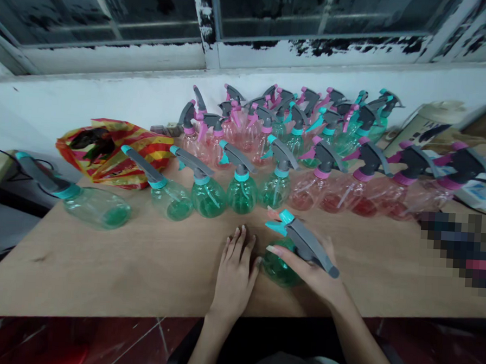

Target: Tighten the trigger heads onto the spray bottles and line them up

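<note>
One green spray bottle (278, 268) sits under the right hand (314, 267) (left hand (235, 276) alongside).

The green spray bottle (279, 268) is thin, glossy, see-through plastic; its trigger head (307, 242) is matt grey plastic. The table (100, 267) is smooth, pale bare wood. The striped bag (114, 153) is shiny, crinkled plastic, the floor tiles (128, 341) polished, the window frame (314, 58) rough with flaking white paint.
</note>
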{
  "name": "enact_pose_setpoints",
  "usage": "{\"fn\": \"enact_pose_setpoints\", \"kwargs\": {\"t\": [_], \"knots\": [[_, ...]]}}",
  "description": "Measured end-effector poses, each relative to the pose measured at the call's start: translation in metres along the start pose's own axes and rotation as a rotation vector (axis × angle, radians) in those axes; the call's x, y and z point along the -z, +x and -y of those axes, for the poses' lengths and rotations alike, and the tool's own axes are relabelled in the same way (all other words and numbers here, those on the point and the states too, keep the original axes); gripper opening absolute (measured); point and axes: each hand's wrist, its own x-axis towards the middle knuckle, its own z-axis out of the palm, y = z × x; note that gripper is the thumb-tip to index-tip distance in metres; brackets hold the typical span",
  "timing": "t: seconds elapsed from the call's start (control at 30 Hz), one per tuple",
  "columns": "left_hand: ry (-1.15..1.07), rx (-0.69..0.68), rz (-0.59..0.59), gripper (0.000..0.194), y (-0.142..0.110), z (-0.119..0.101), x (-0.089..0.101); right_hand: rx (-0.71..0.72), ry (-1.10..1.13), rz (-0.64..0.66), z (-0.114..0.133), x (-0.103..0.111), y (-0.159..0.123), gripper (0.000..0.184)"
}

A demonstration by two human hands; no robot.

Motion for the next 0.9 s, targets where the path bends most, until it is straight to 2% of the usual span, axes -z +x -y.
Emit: {"fn": "enact_pose_setpoints", "kwargs": {"t": [0.17,0.33,0.47,0.67,0.83,0.9], "knots": [[-0.008,0.006,0.008,0.046,0.000,-0.001,0.002,-0.041,-0.001,-0.009,-0.001,-0.002,-0.002,0.037],[0.001,0.009,0.036,0.043,0.001,-0.002,0.003,-0.005,-0.039,-0.030,-0.002,-0.002,-0.002,0.028],[0.001,0.018,0.049,0.043,0.002,-0.003,0.005,-0.015,0.027,-0.004,0.000,-0.004,0.001,0.026],[-0.005,0.010,0.041,0.042,0.001,-0.003,0.005,-0.036,0.029,-0.124,-0.002,-0.012,0.002,0.018],[-0.016,0.001,0.020,0.044,0.000,-0.002,0.005,-0.058,0.009,-0.159,0.000,-0.013,0.001,0.018],[-0.017,0.002,0.026,0.044,0.000,-0.002,0.005,-0.048,0.014,-0.136,0.003,-0.011,0.001,0.023]]}}
